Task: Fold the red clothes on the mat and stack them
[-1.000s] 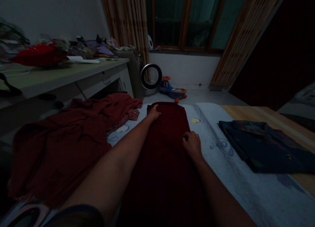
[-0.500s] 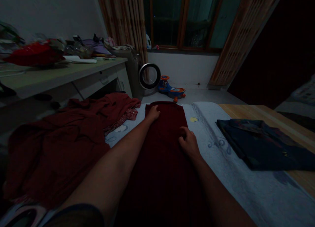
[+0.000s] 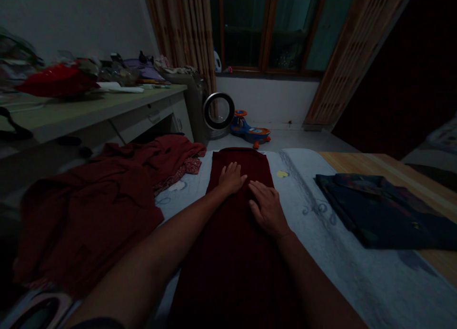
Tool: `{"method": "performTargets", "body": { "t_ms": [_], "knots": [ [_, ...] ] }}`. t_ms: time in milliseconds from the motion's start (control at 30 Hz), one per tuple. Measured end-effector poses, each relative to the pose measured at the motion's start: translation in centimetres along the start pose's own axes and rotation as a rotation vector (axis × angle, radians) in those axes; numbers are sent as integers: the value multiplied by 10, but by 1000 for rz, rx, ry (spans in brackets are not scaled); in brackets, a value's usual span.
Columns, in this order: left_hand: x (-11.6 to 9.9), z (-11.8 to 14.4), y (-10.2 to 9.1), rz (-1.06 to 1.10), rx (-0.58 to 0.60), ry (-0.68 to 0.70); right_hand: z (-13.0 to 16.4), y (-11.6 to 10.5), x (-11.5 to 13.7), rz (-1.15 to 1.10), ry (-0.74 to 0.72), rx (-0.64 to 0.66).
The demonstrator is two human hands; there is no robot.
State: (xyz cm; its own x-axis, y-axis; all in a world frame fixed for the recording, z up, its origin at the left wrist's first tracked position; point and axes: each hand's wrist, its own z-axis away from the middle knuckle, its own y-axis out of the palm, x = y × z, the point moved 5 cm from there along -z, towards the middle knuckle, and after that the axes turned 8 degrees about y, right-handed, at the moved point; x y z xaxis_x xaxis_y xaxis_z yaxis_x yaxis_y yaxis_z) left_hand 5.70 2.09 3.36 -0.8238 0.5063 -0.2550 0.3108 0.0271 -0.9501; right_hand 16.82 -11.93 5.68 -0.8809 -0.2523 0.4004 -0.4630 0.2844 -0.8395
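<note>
A long dark red garment [image 3: 235,253] lies folded into a narrow strip down the middle of a pale blue-grey blanket [image 3: 321,224]. My left hand [image 3: 231,177] rests flat on the strip near its far end, fingers spread. My right hand [image 3: 266,207] lies flat on it just beside and a little nearer, palm down. Neither hand grips the cloth.
A heap of dark red clothes [image 3: 93,205] lies to the left. A folded dark blue garment [image 3: 382,214] sits at the right on the wooden surface [image 3: 360,163]. A cluttered desk [image 3: 82,110] stands at the left; a round fan [image 3: 219,111] and a toy ride-on car [image 3: 250,129] are on the floor beyond.
My left hand slid from the strip's far left corner toward its middle. My right hand left the right edge and moved inward, flattening beside the left hand.
</note>
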Motion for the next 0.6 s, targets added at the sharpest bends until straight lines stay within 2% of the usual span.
{"method": "performTargets", "body": {
  "t_ms": [100, 200, 467, 600],
  "knots": [
    [5, -3, 15, 31, 102, -36, 2, 19, -2, 102, 67, 189],
    [13, -12, 20, 30, 153, -43, 4, 29, -7, 163, 115, 266],
    [49, -35, 16, 1, 87, -81, 4, 31, -8, 199, 116, 289],
    [53, -38, 15, 26, 113, -89, 4, 33, -8, 201, 111, 282]
  ]
}}
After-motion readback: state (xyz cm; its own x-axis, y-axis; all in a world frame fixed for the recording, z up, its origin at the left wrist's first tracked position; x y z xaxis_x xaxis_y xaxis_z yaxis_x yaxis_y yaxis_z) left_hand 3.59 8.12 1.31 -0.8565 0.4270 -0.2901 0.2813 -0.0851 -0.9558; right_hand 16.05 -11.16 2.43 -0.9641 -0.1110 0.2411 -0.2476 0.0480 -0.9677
